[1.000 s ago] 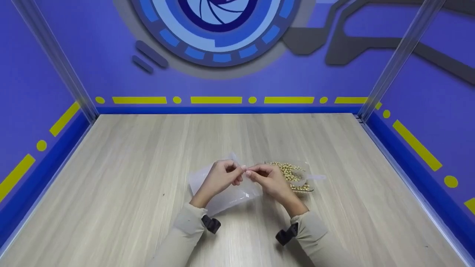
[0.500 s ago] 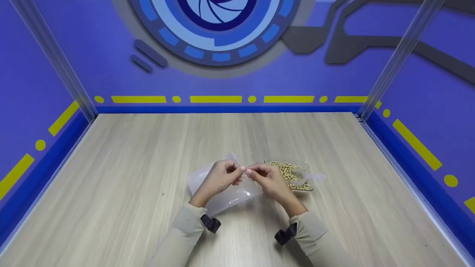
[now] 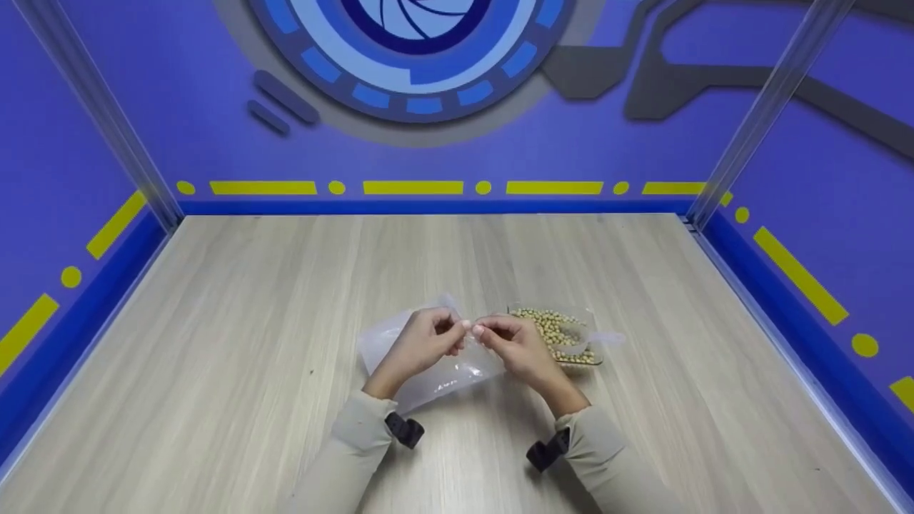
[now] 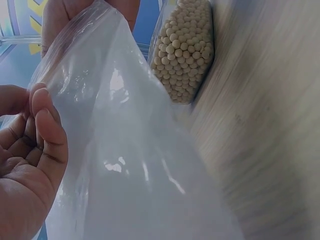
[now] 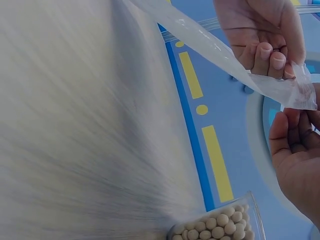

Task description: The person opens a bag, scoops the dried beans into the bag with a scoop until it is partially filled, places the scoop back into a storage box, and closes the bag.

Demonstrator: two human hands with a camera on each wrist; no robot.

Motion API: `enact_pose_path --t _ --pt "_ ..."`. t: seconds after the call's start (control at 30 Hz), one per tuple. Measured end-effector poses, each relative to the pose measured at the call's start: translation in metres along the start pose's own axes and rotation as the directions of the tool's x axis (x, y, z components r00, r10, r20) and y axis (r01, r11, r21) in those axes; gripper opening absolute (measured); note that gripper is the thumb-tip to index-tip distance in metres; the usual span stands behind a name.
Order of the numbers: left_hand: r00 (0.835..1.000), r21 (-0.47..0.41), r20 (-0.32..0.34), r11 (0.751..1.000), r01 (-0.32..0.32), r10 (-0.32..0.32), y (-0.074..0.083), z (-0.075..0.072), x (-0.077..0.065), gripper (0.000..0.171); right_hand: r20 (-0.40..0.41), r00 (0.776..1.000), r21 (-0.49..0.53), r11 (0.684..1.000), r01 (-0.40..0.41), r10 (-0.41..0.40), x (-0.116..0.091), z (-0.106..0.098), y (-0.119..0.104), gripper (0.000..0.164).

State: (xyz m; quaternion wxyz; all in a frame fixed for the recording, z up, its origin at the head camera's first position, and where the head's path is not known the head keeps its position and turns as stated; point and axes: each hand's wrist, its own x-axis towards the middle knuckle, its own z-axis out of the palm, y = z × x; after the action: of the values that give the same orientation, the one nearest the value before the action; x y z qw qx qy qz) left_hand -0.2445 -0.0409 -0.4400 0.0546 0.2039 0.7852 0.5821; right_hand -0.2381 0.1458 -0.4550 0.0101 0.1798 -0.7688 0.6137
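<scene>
A translucent plastic bag [image 3: 453, 375] hangs between my two hands, its body slanting down toward the table. My left hand [image 3: 432, 335] pinches the bag's top edge between thumb and curled fingers. Close beside it, my right hand [image 3: 518, 346] pinches the same edge, the fingertips of both hands nearly meeting. In the left wrist view the bag [image 4: 130, 150] looks flat and smooth, with a ridged strip along its top. The right wrist view shows the bag [image 5: 215, 52] edge-on, with the left hand [image 5: 265, 35] at its upper corner.
Just right of my right hand stands a clear container [image 3: 600, 357] of round, pale yellow beans [image 3: 546, 325]. A translucent scoop [image 3: 607, 338] lies in it, handle pointing right. Blue printed walls [image 3: 428, 157] enclose the wooden table [image 3: 250, 321] at the back and sides.
Both hands keep their pinch on the bag's edge, with only slight fingertip movement. The head view has tilted down slightly.
</scene>
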Motion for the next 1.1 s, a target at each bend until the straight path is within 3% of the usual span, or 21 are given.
enact_pose_path --t 0.33,0.7,1.1 --pt "1.000 0.001 0.008 1.000 -0.018 0.018 0.0005 -0.0006 0.0019 0.025 0.021 0.999 -0.013 0.999 0.032 -0.032 0.0016 -0.0030 0.0004 0.019" --pt "1.000 0.001 0.012 1.000 -0.016 0.016 -0.0011 0.0010 0.0002 0.025 -0.021 1.000 0.009 1.000 -0.010 0.010 0.0007 -0.0065 0.0034 0.019" --pt "0.999 0.016 0.021 1.000 -0.026 0.026 -0.0012 -0.0008 -0.0012 0.027 -0.065 0.998 -0.013 1.000 -0.004 0.003 0.0037 -0.0075 0.0042 0.016"
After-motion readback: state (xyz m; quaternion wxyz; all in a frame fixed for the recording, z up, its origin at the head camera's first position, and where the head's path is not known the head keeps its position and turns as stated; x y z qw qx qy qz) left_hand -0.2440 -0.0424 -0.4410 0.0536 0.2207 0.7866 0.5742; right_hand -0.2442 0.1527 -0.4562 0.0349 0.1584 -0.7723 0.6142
